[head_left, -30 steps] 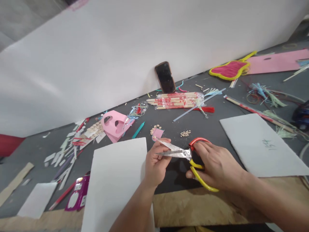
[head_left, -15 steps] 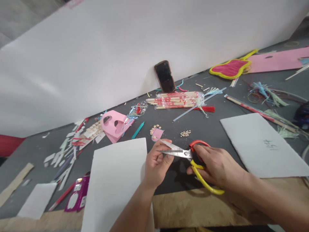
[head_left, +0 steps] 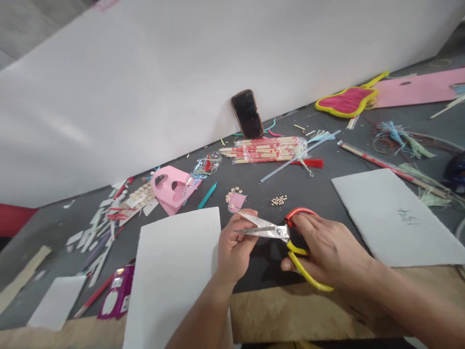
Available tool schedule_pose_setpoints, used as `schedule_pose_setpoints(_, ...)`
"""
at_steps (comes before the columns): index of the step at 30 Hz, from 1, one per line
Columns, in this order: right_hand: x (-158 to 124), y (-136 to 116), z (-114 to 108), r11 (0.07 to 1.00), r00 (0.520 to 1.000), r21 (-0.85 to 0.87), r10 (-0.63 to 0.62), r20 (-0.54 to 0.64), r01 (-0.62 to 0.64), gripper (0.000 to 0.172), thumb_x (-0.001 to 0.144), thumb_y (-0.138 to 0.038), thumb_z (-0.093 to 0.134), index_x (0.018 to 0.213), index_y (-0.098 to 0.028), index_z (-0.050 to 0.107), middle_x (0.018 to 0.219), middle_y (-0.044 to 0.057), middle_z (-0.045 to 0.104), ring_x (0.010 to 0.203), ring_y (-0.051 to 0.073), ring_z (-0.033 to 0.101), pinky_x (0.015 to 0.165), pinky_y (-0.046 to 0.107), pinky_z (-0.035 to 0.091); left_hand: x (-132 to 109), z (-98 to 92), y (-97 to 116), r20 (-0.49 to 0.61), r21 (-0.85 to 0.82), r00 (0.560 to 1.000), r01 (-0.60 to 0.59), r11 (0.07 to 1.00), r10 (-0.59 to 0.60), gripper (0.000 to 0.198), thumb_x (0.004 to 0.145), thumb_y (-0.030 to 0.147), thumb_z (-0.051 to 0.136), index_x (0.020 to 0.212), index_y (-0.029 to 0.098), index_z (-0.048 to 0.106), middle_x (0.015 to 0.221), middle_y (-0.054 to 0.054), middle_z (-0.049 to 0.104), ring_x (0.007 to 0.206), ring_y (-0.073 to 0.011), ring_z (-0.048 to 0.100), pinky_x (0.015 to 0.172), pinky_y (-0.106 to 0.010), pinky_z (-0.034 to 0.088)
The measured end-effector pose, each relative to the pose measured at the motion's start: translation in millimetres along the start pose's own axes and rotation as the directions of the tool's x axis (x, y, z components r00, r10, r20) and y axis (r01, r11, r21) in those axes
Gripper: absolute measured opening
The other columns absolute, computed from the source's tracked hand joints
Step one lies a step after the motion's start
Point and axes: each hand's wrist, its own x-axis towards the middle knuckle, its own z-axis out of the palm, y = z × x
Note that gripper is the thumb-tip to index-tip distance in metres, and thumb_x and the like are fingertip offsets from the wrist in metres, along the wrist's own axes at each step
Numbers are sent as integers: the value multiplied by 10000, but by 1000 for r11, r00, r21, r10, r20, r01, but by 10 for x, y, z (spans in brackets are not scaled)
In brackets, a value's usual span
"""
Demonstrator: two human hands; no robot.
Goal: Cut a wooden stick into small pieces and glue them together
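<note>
My right hand [head_left: 329, 247] grips the scissors [head_left: 271, 230], one handle wrapped in red and the other in yellow. Their blades stand apart and point left, over the fingers of my left hand [head_left: 236, 245]. Those fingers are curled and pinched together behind the blades; whatever they hold is hidden. Just beyond the left fingertips lies a small pink piece [head_left: 237, 200] with small pale bits [head_left: 232, 192] around it. A little pile of pale beads or pellets [head_left: 279, 200] sits beyond the scissors.
White boards lie at left [head_left: 174, 271] and right [head_left: 399, 223]. A phone [head_left: 248, 114] leans on the wall behind wrapped sticks [head_left: 265, 150]. Further left are a cut pink sheet [head_left: 174, 189], a teal stick [head_left: 207, 196] and a purple packet [head_left: 118, 293]. Tassels [head_left: 403, 138] lie right.
The yellow handle has swung slightly toward the red one, so the scissors are a touch more closed. Both hands stay in nearly the same place.
</note>
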Motion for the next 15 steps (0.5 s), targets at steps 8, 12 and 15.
schedule_pose_setpoints(8,29,-1,8,1000,1000,21,-2,21,2,474,815,-656,492,834,-183,479,720,74,605,628,236,597,529,321,393,4,-21,15,71,3,997,44,999,-44,154,842,256,622,710,186,658,982,-78,634,1050,-231,568,856,-322,432)
schedule_pose_setpoints(12,22,42,29,999,999,26,-46,4,46,375,894,-556,434,842,-187,474,666,54,610,574,212,598,511,300,367,-10,-11,-18,60,-12,995,76,997,-75,146,858,275,602,764,185,669,1028,-92,629,1037,-230,569,862,-340,440)
schedule_pose_setpoints(15,-9,49,44,998,998,23,-59,-5,59,355,911,-537,427,858,-188,466,652,42,611,566,202,601,507,290,351,-22,2,-17,50,-38,997,67,997,-65,120,856,275,606,819,186,677,1059,-96,625,1039,-226,577,850,-332,459)
